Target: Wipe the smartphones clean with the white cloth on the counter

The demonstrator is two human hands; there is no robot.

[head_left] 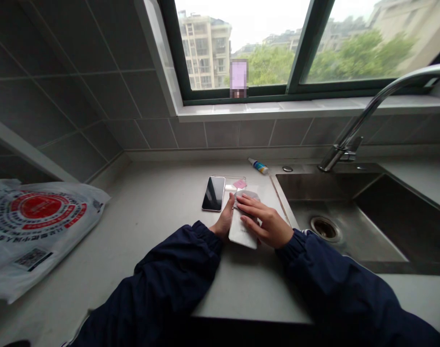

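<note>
A flat white packet (242,230) with a grey upper part is held tilted just above the counter, between both hands. My left hand (224,219) is closed around its left side, thumb along the edge and the other fingers mostly hidden beneath. My right hand (265,219) reaches over from the right, its fingers and thumb pressed on the packet's upper face. To the left of the packet lies a smartphone (213,193) with a dark screen. Just beyond the fingertips is a small pink slip (239,184), beside a clear, thin-edged piece I cannot identify.
A small tube (258,166) with a white nozzle lies near the back of the counter (162,193). On the right is a steel sink (350,231) with a tall curved faucet (353,127). A white plastic bag (42,217) with red print stands at the left.
</note>
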